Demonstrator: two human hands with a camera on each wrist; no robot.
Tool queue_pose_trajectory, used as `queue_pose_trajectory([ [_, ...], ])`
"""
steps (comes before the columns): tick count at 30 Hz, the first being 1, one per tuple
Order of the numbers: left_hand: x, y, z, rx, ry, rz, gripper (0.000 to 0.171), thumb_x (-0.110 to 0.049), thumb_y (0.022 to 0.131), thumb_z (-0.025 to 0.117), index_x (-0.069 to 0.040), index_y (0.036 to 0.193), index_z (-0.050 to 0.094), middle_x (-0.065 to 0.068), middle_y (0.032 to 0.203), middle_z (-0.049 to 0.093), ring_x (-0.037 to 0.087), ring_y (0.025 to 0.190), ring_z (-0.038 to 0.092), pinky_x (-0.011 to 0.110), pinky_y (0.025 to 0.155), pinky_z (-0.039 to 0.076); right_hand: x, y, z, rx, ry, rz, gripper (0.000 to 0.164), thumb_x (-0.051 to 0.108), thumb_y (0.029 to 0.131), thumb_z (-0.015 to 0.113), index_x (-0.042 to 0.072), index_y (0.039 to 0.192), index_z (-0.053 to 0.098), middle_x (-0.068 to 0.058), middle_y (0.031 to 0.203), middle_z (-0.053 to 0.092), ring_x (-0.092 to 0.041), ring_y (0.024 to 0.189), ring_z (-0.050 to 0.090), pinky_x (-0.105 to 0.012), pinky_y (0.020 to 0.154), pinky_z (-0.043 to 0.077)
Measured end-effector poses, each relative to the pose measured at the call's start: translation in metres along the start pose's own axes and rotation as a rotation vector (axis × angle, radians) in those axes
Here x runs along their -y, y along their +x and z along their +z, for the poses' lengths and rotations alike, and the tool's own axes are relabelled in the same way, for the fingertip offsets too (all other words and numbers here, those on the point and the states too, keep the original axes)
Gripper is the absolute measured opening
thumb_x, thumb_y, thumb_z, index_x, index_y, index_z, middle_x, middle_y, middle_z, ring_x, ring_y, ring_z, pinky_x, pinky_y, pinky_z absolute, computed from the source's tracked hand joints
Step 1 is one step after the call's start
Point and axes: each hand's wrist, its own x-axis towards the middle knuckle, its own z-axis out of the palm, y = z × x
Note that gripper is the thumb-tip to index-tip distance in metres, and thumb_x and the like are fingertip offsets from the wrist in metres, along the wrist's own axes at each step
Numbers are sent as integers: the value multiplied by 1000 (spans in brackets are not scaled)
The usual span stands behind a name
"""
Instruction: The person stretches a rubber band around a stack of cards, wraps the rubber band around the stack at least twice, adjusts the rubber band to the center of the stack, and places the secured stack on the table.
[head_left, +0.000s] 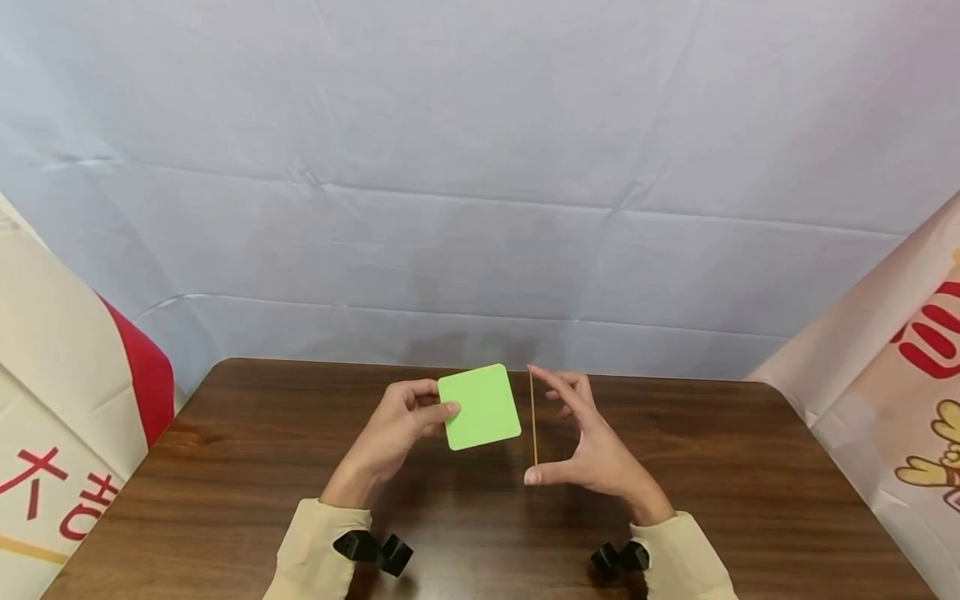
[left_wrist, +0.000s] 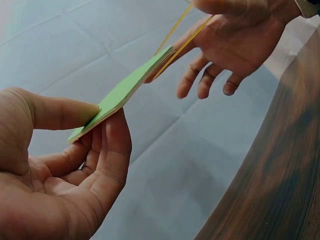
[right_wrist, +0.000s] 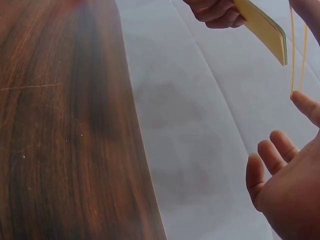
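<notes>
My left hand (head_left: 396, 427) pinches a thin stack of square green cards (head_left: 486, 410), thumb on the green face and fingers beneath. In the left wrist view the stack (left_wrist: 131, 84) shows several layers at its edge; its underside looks pale yellow in the right wrist view. Spread wide, my right hand (head_left: 602, 448) carries a yellow rubber band (head_left: 534, 421) stretched between thumb and index fingertip. The other right fingers hang loose. In the head view the band is just right of the cards, a small gap between them. Its two strands (right_wrist: 292, 55) stand apart in the right wrist view.
A dark brown wooden table (head_left: 262, 467) lies beneath both hands. Behind it hangs a pale grey-blue cloth (head_left: 480, 208). Printed banners (head_left: 60, 400) flank the table at left and right. A black wrist camera (head_left: 375, 550) sits at each cuff.
</notes>
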Motion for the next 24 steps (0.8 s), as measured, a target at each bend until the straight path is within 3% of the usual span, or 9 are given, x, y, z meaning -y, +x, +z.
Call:
queue_pose_trajectory([
  [6, 1, 0, 1, 32, -43, -25, 30, 1, 94, 63, 20, 117, 58, 10, 97, 69, 18, 86, 71, 36, 77, 59, 0, 0, 1, 20, 2, -6, 125, 27, 56, 100, 22, 160, 31, -9, 145, 29, -26, 125, 38, -49, 91, 40],
  [16, 5, 1, 3, 50, -77, -56, 25, 0, 93, 64, 17, 111, 61, 8, 94, 70, 17, 82, 70, 34, 74, 58, 2, 0, 2, 46, 17, -21, 124, 46, 59, 98, 24, 160, 30, -3, 149, 25, -30, 128, 37, -45, 93, 39],
  [24, 6, 1, 6, 67, -93, -74, 22, 0, 92, 64, 15, 108, 62, 7, 92, 70, 16, 81, 69, 33, 74, 58, 3, 1, 3, 51, 31, -24, 123, 49, 60, 97, 23, 160, 30, -4, 151, 25, -30, 128, 36, -46, 92, 38],
])
